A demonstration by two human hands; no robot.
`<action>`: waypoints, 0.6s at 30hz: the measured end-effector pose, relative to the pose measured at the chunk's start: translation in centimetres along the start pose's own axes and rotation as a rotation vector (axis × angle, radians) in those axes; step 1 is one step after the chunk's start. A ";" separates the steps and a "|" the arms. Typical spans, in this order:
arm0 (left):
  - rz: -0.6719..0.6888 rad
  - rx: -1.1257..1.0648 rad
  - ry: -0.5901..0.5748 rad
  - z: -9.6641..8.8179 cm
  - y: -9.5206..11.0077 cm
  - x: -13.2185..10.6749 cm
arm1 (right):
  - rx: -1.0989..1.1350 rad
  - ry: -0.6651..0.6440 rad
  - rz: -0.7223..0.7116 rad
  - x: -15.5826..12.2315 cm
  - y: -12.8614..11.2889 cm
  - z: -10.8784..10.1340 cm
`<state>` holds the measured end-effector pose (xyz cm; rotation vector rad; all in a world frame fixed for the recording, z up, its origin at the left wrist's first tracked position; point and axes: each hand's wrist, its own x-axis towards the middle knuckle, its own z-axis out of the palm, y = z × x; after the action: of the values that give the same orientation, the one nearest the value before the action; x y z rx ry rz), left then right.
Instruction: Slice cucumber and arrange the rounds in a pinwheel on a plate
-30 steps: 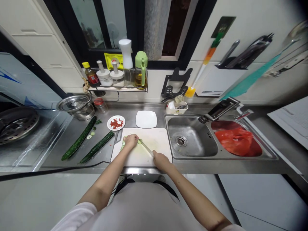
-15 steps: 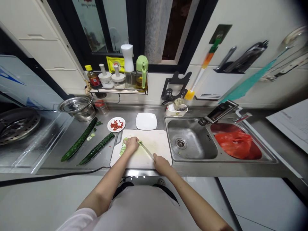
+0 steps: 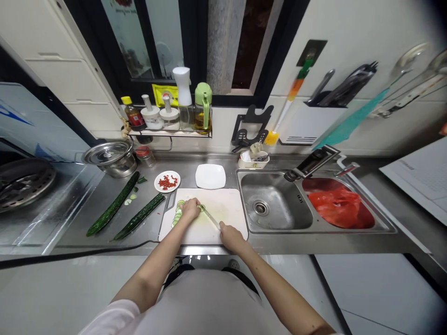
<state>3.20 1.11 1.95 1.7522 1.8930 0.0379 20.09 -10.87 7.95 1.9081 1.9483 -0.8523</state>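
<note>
A white cutting board (image 3: 223, 200) lies on the counter in front of me. My right hand (image 3: 232, 237) is closed round the handle of a kitchen knife (image 3: 211, 218), whose blade slants up and left over the board. At the blade's tip is a small green-rimmed cucumber slice (image 3: 201, 207). My left hand (image 3: 190, 209) has its fingertips pinched at this slice, touching or nearly touching the blade; the fingers partly hide it. A row of cut cucumber slices (image 3: 177, 217) lies overlapped on the board, left of and partly under my left hand.
Two whole-looking cucumbers (image 3: 139, 216) and scraps (image 3: 130, 200) lie left of the board. Behind it stand a plate of chopped red pieces (image 3: 177, 178) and a white plate (image 3: 210, 176). The sink (image 3: 279, 200) is at the right; a lidded pot (image 3: 120, 163) stands at the back left.
The whole view has shifted slightly. Both hands, the knife and the slices keep nearly the same places on the board.
</note>
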 end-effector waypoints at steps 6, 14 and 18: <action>0.016 -0.010 -0.007 -0.4 0.5 -0.5 | 0.019 -0.013 0.014 -0.3 0.8 0.8; -0.008 -0.076 -0.008 -0.2 0.3 -0.2 | 0.020 -0.009 0.009 -0.5 0.9 0.8; -0.008 -0.083 -0.002 -0.1 0.3 -0.2 | 0.010 -0.011 0.000 -0.4 0.5 0.3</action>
<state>3.41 1.03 2.26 1.6887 1.8703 0.1103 20.58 -11.45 7.83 1.9046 1.9412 -0.8728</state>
